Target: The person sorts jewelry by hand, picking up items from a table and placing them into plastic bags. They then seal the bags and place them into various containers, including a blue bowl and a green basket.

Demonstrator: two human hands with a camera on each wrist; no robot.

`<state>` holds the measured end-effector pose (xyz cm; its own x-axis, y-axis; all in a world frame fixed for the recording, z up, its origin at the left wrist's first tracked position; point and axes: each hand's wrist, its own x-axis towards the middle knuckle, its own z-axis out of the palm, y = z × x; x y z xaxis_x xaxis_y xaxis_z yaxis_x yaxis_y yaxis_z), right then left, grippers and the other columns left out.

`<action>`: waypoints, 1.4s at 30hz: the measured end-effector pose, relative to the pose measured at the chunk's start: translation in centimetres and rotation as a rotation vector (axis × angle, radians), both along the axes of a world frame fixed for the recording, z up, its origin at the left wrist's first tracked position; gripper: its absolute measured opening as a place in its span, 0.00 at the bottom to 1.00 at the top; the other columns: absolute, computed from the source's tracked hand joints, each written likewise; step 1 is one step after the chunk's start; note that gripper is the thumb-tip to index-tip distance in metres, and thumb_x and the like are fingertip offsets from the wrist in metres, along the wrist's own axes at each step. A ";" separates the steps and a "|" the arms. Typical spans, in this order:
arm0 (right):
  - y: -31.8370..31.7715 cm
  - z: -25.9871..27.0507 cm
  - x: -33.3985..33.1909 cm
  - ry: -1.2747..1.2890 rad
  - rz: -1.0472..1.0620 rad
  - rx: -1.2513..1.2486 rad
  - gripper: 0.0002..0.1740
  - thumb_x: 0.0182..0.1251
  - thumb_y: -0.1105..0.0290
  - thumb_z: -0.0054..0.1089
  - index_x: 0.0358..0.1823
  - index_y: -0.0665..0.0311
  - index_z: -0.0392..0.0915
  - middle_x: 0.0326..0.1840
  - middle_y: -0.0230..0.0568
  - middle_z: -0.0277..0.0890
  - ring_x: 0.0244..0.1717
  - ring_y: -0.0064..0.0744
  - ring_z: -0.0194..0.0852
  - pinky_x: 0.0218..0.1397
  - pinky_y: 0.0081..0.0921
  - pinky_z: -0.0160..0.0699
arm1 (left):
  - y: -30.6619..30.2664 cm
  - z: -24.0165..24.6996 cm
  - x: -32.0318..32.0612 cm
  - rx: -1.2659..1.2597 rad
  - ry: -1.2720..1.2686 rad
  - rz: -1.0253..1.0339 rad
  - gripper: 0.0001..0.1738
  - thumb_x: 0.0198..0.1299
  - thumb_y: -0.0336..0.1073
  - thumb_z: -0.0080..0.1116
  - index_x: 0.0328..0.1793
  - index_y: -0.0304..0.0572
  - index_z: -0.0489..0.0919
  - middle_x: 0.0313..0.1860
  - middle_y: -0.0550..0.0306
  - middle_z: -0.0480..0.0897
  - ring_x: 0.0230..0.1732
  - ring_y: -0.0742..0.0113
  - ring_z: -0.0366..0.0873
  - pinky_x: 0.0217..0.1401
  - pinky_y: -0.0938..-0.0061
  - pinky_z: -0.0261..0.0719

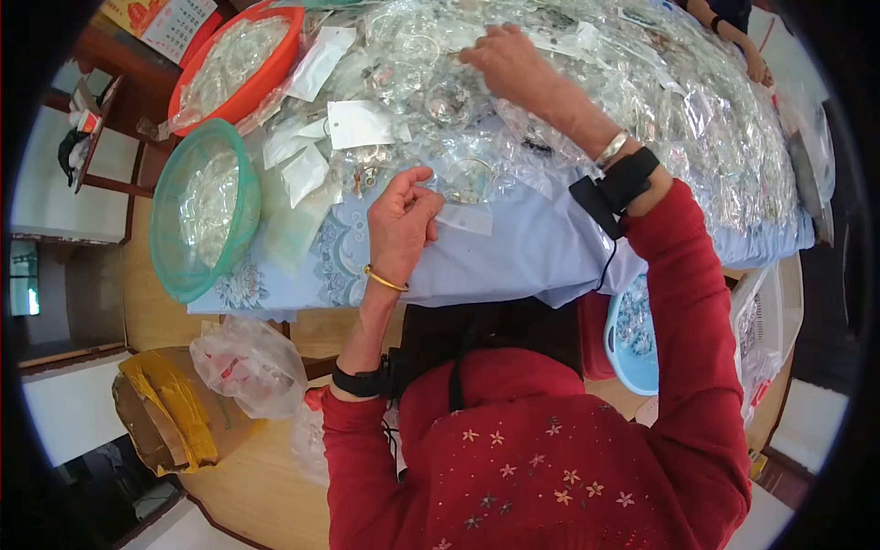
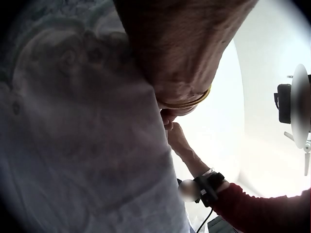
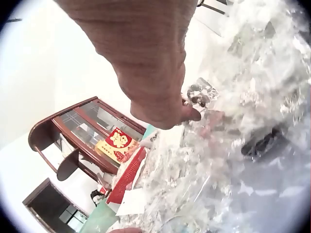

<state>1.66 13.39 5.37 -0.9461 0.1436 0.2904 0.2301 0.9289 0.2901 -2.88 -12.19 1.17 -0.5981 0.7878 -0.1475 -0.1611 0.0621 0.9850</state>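
Note:
Over the pile of clear plastic packets (image 1: pixel 568 82), my right hand (image 1: pixel 518 69) reaches far across the table with its fingers pointing left. Right at its fingertips in the right wrist view is a small clear packet with dark beads (image 3: pixel 201 92); I cannot tell whether they pinch it. Near the table's front, my left hand (image 1: pixel 403 220) hovers with the index finger fairly straight and the other fingers loosely curled, nothing visible in them. Just beyond it lie a clear packet with a ring-shaped bracelet (image 1: pixel 469 174) and a white card (image 1: pixel 357 126).
An orange-red basin (image 1: pixel 291 46) and a green basket (image 1: pixel 165 247), both with clear packets, stand at left. A light blue basket (image 1: pixel 632 367) is below the table's right side. Another person's hand (image 1: pixel 756 69) shows at top right. A cardboard box (image 1: pixel 165 412) sits on the floor.

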 end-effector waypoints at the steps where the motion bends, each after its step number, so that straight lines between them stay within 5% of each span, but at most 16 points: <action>1: 0.1 0.9 0.4 -0.004 0.005 0.001 0.22 0.46 0.78 0.55 0.47 0.56 0.77 0.47 0.40 0.78 0.48 0.42 0.75 0.54 0.37 0.69 | 0.0 -0.1 0.0 0.014 -0.008 -0.002 0.16 0.55 0.27 0.56 0.51 0.34 0.74 0.24 0.64 0.75 0.17 0.81 0.68 0.17 0.85 0.62; 5: 1.8 4.4 2.9 -0.035 -0.136 0.022 0.22 0.52 0.77 0.57 0.51 0.59 0.74 0.42 0.43 0.80 0.46 0.39 0.77 0.49 0.36 0.75 | 0.1 -0.1 -0.3 0.057 -0.033 0.005 0.16 0.54 0.27 0.56 0.51 0.34 0.73 0.25 0.64 0.75 0.18 0.80 0.69 0.17 0.85 0.63; 8: 5.8 5.7 4.4 0.060 -0.407 -1.097 0.43 0.54 0.49 0.64 0.70 0.51 0.55 0.69 0.45 0.57 0.68 0.47 0.53 0.67 0.50 0.51 | 0.0 -0.2 -0.2 0.066 -0.041 0.015 0.16 0.54 0.27 0.56 0.51 0.34 0.73 0.26 0.63 0.76 0.18 0.80 0.70 0.17 0.86 0.64; 9: 5.5 5.4 5.0 0.067 -0.410 -1.094 0.43 0.54 0.49 0.64 0.70 0.51 0.55 0.69 0.45 0.57 0.68 0.47 0.53 0.67 0.50 0.51 | 0.0 -0.1 -0.2 0.065 -0.040 0.020 0.16 0.54 0.27 0.55 0.51 0.34 0.73 0.26 0.63 0.76 0.18 0.80 0.70 0.17 0.86 0.64; 12: 0.1 4.8 6.7 0.622 -0.181 -1.693 0.17 0.61 0.76 0.54 0.53 0.65 0.71 0.39 0.46 0.79 0.42 0.35 0.79 0.42 0.31 0.81 | 0.1 0.0 -0.1 0.070 -0.030 0.022 0.16 0.54 0.26 0.55 0.51 0.34 0.73 0.27 0.63 0.77 0.19 0.79 0.71 0.18 0.86 0.66; 20: -2.9 1.0 8.3 0.733 -0.031 -2.070 0.16 0.63 0.81 0.49 0.53 0.70 0.69 0.41 0.52 0.78 0.40 0.36 0.81 0.41 0.30 0.85 | 0.3 -0.4 -0.2 0.104 -0.024 0.027 0.18 0.53 0.25 0.55 0.52 0.34 0.73 0.30 0.61 0.78 0.23 0.77 0.74 0.21 0.85 0.69; 33: -4.7 1.8 9.3 0.627 -0.106 -1.984 0.14 0.60 0.80 0.52 0.49 0.69 0.74 0.35 0.48 0.80 0.34 0.31 0.81 0.34 0.26 0.82 | 0.1 -0.2 -0.3 0.140 -0.013 0.006 0.18 0.51 0.23 0.52 0.51 0.35 0.74 0.31 0.62 0.78 0.22 0.80 0.71 0.21 0.87 0.65; 36: -5.3 2.4 9.4 0.049 -0.201 -1.425 0.11 0.57 0.76 0.57 0.42 0.69 0.78 0.30 0.46 0.81 0.29 0.36 0.80 0.32 0.27 0.78 | 0.1 -0.1 -0.3 0.130 0.003 0.006 0.18 0.51 0.23 0.52 0.51 0.35 0.74 0.31 0.62 0.78 0.21 0.81 0.70 0.21 0.88 0.64; 37: -5.3 2.3 9.1 0.048 -0.200 -1.425 0.11 0.57 0.76 0.57 0.42 0.69 0.78 0.30 0.46 0.81 0.29 0.36 0.80 0.32 0.27 0.78 | 0.2 -0.1 -0.3 0.124 0.001 0.006 0.18 0.51 0.23 0.51 0.51 0.35 0.74 0.31 0.63 0.78 0.21 0.81 0.70 0.20 0.88 0.64; 40: -4.8 1.8 7.6 0.376 0.037 -0.635 0.12 0.53 0.71 0.61 0.38 0.68 0.80 0.25 0.45 0.80 0.26 0.45 0.78 0.33 0.33 0.76 | 0.3 0.0 -0.2 0.112 -0.002 0.007 0.18 0.51 0.23 0.51 0.51 0.36 0.74 0.31 0.63 0.78 0.21 0.81 0.69 0.20 0.88 0.64; 42: -3.6 1.0 5.1 0.353 -0.021 -0.552 0.13 0.52 0.70 0.61 0.39 0.68 0.80 0.26 0.46 0.79 0.28 0.47 0.77 0.35 0.35 0.76 | 0.3 0.1 -0.2 0.099 -0.001 0.006 0.18 0.51 0.23 0.51 0.50 0.36 0.75 0.31 0.64 0.78 0.21 0.81 0.69 0.20 0.88 0.64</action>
<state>6.76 9.78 6.41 -0.8026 0.3782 0.4613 0.2443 0.9139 -0.3243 -3.05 -11.87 1.27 -0.6028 0.7948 -0.0697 -0.1625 -0.0368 0.9860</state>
